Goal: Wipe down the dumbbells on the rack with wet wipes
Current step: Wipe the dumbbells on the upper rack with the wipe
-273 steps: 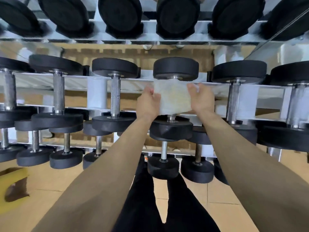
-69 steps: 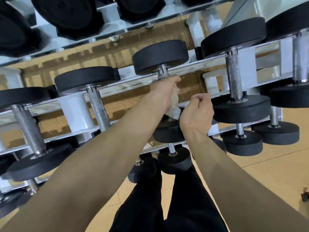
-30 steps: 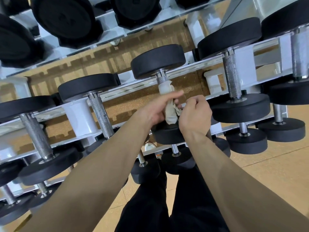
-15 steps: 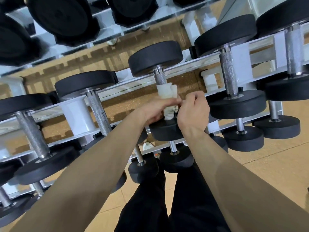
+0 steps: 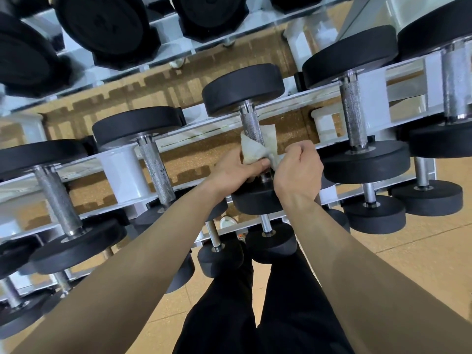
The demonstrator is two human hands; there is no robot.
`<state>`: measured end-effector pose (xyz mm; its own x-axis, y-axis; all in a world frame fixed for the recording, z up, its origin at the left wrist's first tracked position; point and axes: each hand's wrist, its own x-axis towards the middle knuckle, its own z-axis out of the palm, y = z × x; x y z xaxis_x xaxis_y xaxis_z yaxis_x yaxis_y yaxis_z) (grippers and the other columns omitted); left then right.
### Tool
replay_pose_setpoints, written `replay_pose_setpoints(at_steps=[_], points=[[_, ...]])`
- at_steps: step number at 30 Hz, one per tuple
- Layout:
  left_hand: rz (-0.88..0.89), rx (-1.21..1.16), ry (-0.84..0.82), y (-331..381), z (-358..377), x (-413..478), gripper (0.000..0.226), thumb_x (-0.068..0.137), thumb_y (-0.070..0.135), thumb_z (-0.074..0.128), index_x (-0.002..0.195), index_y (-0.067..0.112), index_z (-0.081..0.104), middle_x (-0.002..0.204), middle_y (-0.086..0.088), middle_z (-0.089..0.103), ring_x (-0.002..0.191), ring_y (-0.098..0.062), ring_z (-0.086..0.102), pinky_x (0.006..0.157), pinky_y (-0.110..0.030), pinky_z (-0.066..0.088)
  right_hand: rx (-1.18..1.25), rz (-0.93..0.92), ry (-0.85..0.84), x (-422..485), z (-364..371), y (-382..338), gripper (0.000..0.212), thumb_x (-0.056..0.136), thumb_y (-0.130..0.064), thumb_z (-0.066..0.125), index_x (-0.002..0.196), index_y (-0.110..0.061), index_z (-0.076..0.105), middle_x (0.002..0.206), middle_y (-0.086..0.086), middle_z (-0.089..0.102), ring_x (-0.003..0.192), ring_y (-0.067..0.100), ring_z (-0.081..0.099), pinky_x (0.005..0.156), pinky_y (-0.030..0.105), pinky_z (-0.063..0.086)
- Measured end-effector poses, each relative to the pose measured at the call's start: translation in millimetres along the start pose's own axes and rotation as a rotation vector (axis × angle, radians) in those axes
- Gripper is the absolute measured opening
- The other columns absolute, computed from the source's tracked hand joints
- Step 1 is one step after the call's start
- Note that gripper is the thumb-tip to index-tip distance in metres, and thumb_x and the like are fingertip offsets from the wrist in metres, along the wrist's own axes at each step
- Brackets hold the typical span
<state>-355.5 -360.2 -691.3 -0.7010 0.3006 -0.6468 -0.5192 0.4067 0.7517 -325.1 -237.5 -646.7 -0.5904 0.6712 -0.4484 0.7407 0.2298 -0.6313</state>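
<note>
Head view: a black-ended dumbbell (image 5: 244,89) lies across the middle tier of the white rack (image 5: 122,172), and the far half of its knurled steel handle is bare. The wet wipe (image 5: 255,149), crumpled and off-white, is wrapped round the near half of that dumbbell's handle, with a flap standing out on the handle's right side. The left hand (image 5: 235,169) is at the left of the handle, its fingers (image 5: 258,166) curled round the handle's near end with the wipe pressed under them. The right hand (image 5: 297,169) is just right of the handle, fingers curled tight and pinching a twisted tail of the wipe. Both hands partly cover the dumbbell's near head. Neighbouring dumbbells (image 5: 353,118) lie on either side of it on the same tier, with larger ones beyond it and smaller ones below it. Black trousers (image 5: 255,315) and the tan floor (image 5: 421,251) show on the near side of the dumbbell
</note>
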Motion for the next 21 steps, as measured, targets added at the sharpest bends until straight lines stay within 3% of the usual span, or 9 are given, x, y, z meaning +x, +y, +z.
replay_pose_setpoints(at_steps=[4, 8, 11, 13, 15, 17, 20, 21], points=[[-0.104, -0.175, -0.036, 1, 0, -10, 0.065, 0.083, 0.034, 0.081, 0.138, 0.022, 0.050, 0.122, 0.001, 0.070, 0.110, -0.013, 0.067, 0.098, -0.031, 0.051, -0.013, 0.002, 0.005, 1, 0, 0, 0.033, 0.085, -0.034, 0.028, 0.089, -0.022, 0.057, 0.099, 0.001, 0.065, 0.091, 0.025, 0.058, 0.094, 0.052, 0.047], [-0.229, -0.455, -0.161, -2, -11, -10, 0.061, 0.092, 0.054, 0.055, 0.139, 0.016, 0.054, 0.124, -0.004, 0.072, 0.112, -0.016, 0.066, 0.110, -0.039, 0.041, -0.007, 0.006, 0.007, 0, 1, 1, 0.029, 0.085, -0.034, 0.028, 0.086, -0.024, 0.055, 0.096, 0.000, 0.064, 0.089, 0.025, 0.059, 0.094, 0.052, 0.048], [-0.196, -0.322, 0.051, 6, -10, 2, 0.043, 0.090, 0.051, 0.062, 0.114, 0.017, 0.072, 0.110, -0.001, 0.077, 0.108, -0.020, 0.070, 0.108, -0.046, 0.048, 0.001, 0.007, 0.011, 0, 1, 0, 0.029, 0.085, -0.034, 0.028, 0.087, -0.025, 0.056, 0.096, -0.001, 0.064, 0.090, 0.025, 0.059, 0.094, 0.051, 0.048], [-0.099, -0.105, 0.169, 9, -8, 9, 0.032, 0.083, 0.047, 0.070, 0.094, 0.017, 0.078, 0.094, 0.000, 0.078, 0.096, -0.021, 0.072, 0.099, -0.046, 0.054, 0.002, 0.004, 0.010, 0, 0, -1, 0.028, 0.085, -0.033, 0.029, 0.086, -0.025, 0.056, 0.096, -0.002, 0.064, 0.090, 0.023, 0.058, 0.095, 0.051, 0.047], [-0.040, -0.016, 0.215, 8, -7, 11, 0.024, 0.084, 0.040, 0.077, 0.087, 0.017, 0.079, 0.087, 0.001, 0.078, 0.089, -0.020, 0.073, 0.090, -0.042, 0.058, 0.001, 0.007, 0.010, 0, 0, -1, 0.028, 0.085, -0.033, 0.029, 0.087, -0.025, 0.057, 0.096, -0.002, 0.064, 0.089, 0.023, 0.057, 0.095, 0.051, 0.047], [-0.050, -0.108, 0.188, 7, -5, 11, 0.027, 0.079, 0.038, 0.083, 0.096, 0.018, 0.077, 0.091, 0.001, 0.079, 0.090, -0.019, 0.074, 0.087, -0.041, 0.059, 0.001, 0.012, 0.009, 0, 0, -1, 0.030, 0.084, -0.033, 0.029, 0.087, -0.024, 0.057, 0.095, -0.003, 0.063, 0.089, 0.023, 0.056, 0.096, 0.051, 0.047], [-0.130, -0.384, 0.127, 7, 5, 19, 0.066, 0.062, 0.034, 0.087, 0.120, 0.011, 0.064, 0.109, -0.010, 0.076, 0.100, -0.028, 0.074, 0.091, -0.047, 0.059, 0.000, 0.009, 0.010, 1, 0, 0, 0.031, 0.084, -0.033, 0.029, 0.088, -0.022, 0.058, 0.093, -0.002, 0.063, 0.089, 0.024, 0.056, 0.095, 0.051, 0.047], [-0.136, -0.425, 0.109, 9, 10, 22, 0.067, 0.063, 0.029, 0.085, 0.123, 0.009, 0.061, 0.111, -0.012, 0.075, 0.101, -0.029, 0.074, 0.091, -0.048, 0.059, -0.001, 0.009, 0.014, 1, 0, 0, 0.031, 0.085, -0.033, 0.028, 0.087, -0.022, 0.057, 0.093, -0.002, 0.063, 0.089, 0.024, 0.057, 0.095, 0.051, 0.047]])
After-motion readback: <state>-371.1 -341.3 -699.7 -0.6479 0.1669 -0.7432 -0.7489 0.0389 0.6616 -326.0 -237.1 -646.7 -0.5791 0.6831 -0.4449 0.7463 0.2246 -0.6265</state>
